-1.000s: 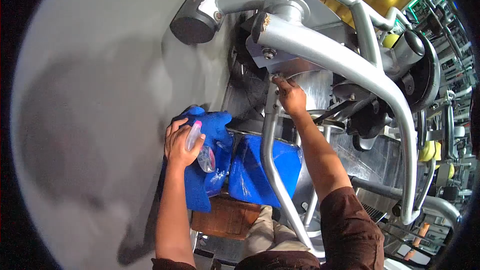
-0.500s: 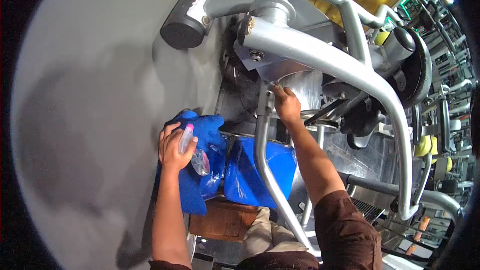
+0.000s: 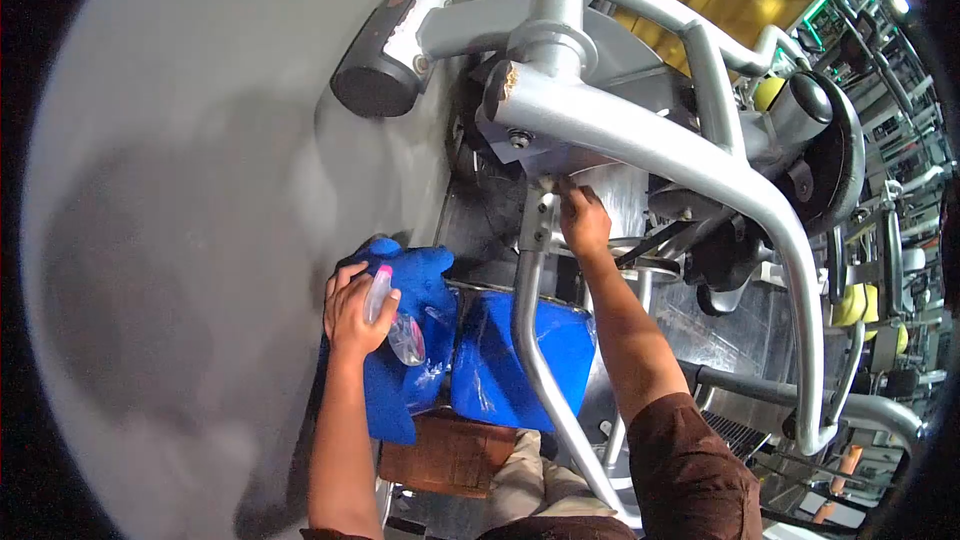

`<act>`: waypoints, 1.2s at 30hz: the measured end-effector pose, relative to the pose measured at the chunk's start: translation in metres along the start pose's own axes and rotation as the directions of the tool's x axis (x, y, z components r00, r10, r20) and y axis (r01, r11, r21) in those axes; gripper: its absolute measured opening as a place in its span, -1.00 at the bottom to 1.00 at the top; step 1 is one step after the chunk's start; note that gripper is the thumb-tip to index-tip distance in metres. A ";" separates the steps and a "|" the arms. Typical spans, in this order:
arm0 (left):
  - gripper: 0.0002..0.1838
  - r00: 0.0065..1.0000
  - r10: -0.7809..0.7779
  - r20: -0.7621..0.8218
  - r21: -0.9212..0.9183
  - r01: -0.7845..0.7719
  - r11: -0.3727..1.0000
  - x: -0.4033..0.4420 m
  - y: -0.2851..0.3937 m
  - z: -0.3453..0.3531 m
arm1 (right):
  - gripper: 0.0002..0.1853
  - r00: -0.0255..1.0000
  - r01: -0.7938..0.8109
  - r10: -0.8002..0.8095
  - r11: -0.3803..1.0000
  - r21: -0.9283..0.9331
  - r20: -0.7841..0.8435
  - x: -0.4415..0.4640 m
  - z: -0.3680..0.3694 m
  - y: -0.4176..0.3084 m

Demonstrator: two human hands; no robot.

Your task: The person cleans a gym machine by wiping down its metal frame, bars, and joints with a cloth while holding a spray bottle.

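My left hand is closed around a clear spray bottle with a pink nozzle tip, just above a blue cloth. The cloth is bunched at the top and hangs down the left side of a blue pad. At the upper end of a bent silver tube, near its bolted joint, my right hand has its fingers bent and pressed together. Whatever its fingertips hold, if anything, I cannot make out.
A thick silver machine frame arches above my right arm. The blue padded seat and a brown pad are close to my legs. A grey wall fills the left side, and more gym machines stand at right.
The whole view has shifted slightly, so the machine sits a little lower. My right hand has moved slightly down along the joint. My left hand keeps its hold on the spray bottle.
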State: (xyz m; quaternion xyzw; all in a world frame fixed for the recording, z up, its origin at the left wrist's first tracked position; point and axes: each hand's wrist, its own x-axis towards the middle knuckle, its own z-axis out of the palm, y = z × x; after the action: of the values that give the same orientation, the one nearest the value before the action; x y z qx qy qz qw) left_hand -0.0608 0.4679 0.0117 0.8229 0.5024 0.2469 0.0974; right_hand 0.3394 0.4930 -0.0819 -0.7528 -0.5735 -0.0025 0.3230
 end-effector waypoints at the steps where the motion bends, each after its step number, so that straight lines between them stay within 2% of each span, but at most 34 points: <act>1: -0.57 1.000 -0.009 -0.001 0.002 0.009 1.000 0.000 0.002 -0.002 | -0.71 1.000 -0.012 0.012 1.000 0.026 -0.004 0.000 0.001 0.000; 3: -0.58 1.000 -0.009 -0.002 0.013 0.009 1.000 0.001 0.004 -0.004 | -0.68 0.999 -0.040 0.041 0.996 0.081 -0.009 0.000 -0.003 -0.010; 4: -0.58 1.000 0.000 -0.004 0.021 0.000 1.000 0.001 0.003 -0.004 | -0.64 0.998 -0.011 0.018 0.993 0.120 -0.061 -0.001 -0.008 -0.013; 5: -0.59 1.000 0.010 -0.005 0.026 -0.010 1.000 0.002 0.003 -0.003 | -0.59 0.987 -0.013 0.032 0.992 0.124 -0.156 0.003 -0.012 -0.021; 7: -0.60 1.000 0.015 -0.010 0.032 -0.015 0.999 0.002 0.004 -0.004 | -0.59 0.942 0.084 0.027 0.946 0.314 -0.333 0.012 -0.024 -0.036; 10: -0.61 0.999 0.027 -0.022 0.029 -0.027 0.999 0.002 0.000 0.000 | -0.58 0.872 0.199 0.018 0.900 0.387 -0.489 0.023 -0.023 -0.051; 13: -0.61 0.999 0.038 -0.008 0.022 -0.038 0.999 0.002 0.002 -0.001 | -0.60 0.960 -0.028 0.050 0.996 0.083 -0.277 0.020 -0.003 -0.042; 14: -0.61 0.999 0.035 -0.009 0.017 -0.035 0.999 0.003 0.003 -0.002 | -0.57 0.992 -0.083 0.085 0.996 0.031 -0.088 0.016 0.006 -0.034; 15: -0.61 0.999 0.031 -0.009 0.012 -0.031 0.999 0.003 0.004 -0.003 | -0.54 0.998 -0.054 0.055 0.996 -0.072 0.005 0.009 0.021 -0.020; 17: -0.61 1.000 0.022 0.002 0.015 -0.022 1.000 0.002 0.000 -0.003 | -0.54 0.998 -0.033 0.032 0.999 -0.011 -0.048 0.000 0.032 -0.017; 20: -0.60 1.000 0.010 0.028 0.037 -0.011 0.999 0.000 -0.001 -0.002 | -0.58 0.997 -0.081 0.080 0.996 0.038 0.015 -0.003 0.035 -0.015; 23: -0.59 0.999 0.002 0.038 0.043 -0.004 0.999 0.002 -0.001 -0.002 | -0.63 0.991 0.000 0.023 0.986 0.165 -0.135 -0.001 0.014 -0.032; 24: -0.59 0.999 0.002 0.037 0.045 -0.003 0.999 0.002 -0.001 -0.002 | -0.68 0.975 -0.015 0.061 0.977 0.213 -0.215 0.006 -0.006 -0.060; 27: -0.59 0.999 -0.001 0.032 0.038 0.000 0.999 0.001 0.000 -0.002 | -0.69 0.952 -0.014 0.134 0.917 0.399 -0.274 0.026 -0.008 -0.069; 28: -0.59 1.000 0.002 0.025 0.033 -0.003 0.999 0.002 0.001 -0.003 | -0.64 0.969 -0.057 0.123 0.955 0.292 -0.214 0.026 0.000 -0.062; 31: -0.59 0.997 0.019 0.071 0.051 -0.022 0.998 0.002 -0.001 -0.004 | -0.63 0.996 -0.032 0.041 0.994 0.107 -0.081 0.021 0.008 -0.065; 32: -0.59 0.998 0.015 0.057 0.046 -0.017 0.999 0.001 -0.001 -0.004 | -0.65 0.995 -0.097 0.096 0.995 0.023 0.031 0.018 0.014 -0.063; 36: -0.60 0.999 0.019 0.026 0.027 -0.020 0.999 0.001 -0.001 -0.002 | -0.64 0.973 -0.170 0.172 0.985 -0.022 0.157 0.004 0.025 -0.056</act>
State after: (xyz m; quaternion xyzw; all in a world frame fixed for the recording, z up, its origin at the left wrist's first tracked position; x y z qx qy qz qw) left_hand -0.0624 0.4691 0.0131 0.8321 0.4963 0.2305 0.0901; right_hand 0.2829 0.5163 -0.0729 -0.7985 -0.5304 0.0829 0.2724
